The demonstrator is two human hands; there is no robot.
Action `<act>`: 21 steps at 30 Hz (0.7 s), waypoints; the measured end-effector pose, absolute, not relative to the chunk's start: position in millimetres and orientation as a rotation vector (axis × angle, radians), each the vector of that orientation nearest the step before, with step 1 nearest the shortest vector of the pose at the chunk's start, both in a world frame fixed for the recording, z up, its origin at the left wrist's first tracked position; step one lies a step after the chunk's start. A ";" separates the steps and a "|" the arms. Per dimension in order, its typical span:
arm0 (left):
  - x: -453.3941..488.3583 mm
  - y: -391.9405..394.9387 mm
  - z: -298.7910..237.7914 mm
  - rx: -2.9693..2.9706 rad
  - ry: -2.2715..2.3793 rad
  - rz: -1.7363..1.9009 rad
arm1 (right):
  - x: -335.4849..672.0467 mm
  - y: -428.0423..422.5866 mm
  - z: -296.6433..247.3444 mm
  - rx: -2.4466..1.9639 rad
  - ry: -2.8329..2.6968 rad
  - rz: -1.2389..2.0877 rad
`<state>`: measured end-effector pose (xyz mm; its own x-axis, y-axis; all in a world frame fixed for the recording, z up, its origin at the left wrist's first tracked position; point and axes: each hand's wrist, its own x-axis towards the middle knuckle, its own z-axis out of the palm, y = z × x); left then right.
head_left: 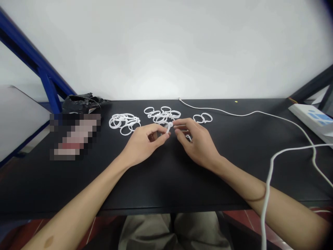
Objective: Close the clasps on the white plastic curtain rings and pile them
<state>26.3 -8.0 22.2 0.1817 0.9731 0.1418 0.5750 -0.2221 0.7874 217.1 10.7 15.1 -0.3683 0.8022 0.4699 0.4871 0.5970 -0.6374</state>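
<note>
My left hand (pixel 147 140) pinches a white plastic ring (pixel 169 127) between thumb and fingertips, just above the black table. Seen nearly edge-on, this ring has a small rounded end facing up. My right hand (pixel 195 140) is close on the other side, thumb and fingers apart, the index fingertip at or very near the ring's end. Another small white piece (pixel 188 138) shows by the right fingers; whether it is touched I cannot tell. Beyond the hands lie a middle group of white rings (pixel 161 118), a left pile (pixel 122 121) and two linked or overlapping rings (pixel 202 118) at right.
The black table (pixel 156 187) meets a pale wall at the back. A white cable (pixel 231 114) crosses the right side and loops over my right forearm. A white box (pixel 312 118) stands far right. Black plastic wrapping (pixel 82 103) and a blurred-out patch are at left, near a blue metal frame (pixel 49 86).
</note>
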 end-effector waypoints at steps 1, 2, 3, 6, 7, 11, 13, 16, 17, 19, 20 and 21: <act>26.2 -8.1 22.1 1.880 1.449 0.884 | 217.0 10.4 16.1 -1.026 -2.041 0.463; 26.1 -8.3 22.0 1.884 1.443 0.883 | 217.0 10.1 16.9 -1.035 -2.039 0.428; 26.0 -8.5 22.0 1.895 1.437 0.881 | 216.9 9.7 17.4 -1.045 -2.036 0.412; 25.6 -8.9 20.7 1.995 1.420 0.889 | 216.4 8.8 16.5 -1.064 -2.033 0.447; 25.5 -8.8 19.7 2.046 1.408 0.897 | 216.3 8.7 15.7 -1.061 -2.038 0.464; 25.1 -7.6 14.3 2.258 1.307 0.907 | 216.6 9.6 13.2 -1.058 -2.047 0.472; 24.7 -6.9 12.3 2.312 1.267 0.902 | 216.7 10.2 13.0 -1.067 -2.051 0.456; 23.9 -6.3 11.2 2.335 1.237 0.906 | 216.4 10.9 13.4 -1.065 -2.066 0.442; 23.7 -6.4 11.2 2.339 1.232 0.910 | 216.3 11.1 13.5 -1.059 -2.069 0.442; 23.7 -6.9 11.6 2.339 1.231 0.909 | 216.4 11.5 13.9 -1.040 -2.070 0.438; 23.9 -7.3 12.0 2.336 1.232 0.905 | 216.6 11.7 14.2 -1.034 -2.070 0.433; 24.3 -7.9 12.5 2.329 1.231 0.898 | 217.1 11.9 14.7 -1.032 -2.071 0.427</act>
<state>24.3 -7.9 12.5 0.4197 0.8298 0.3677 0.6038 -0.5578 0.5695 217.1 11.9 14.7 -0.3768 0.7868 0.4889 0.5295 0.6160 -0.5833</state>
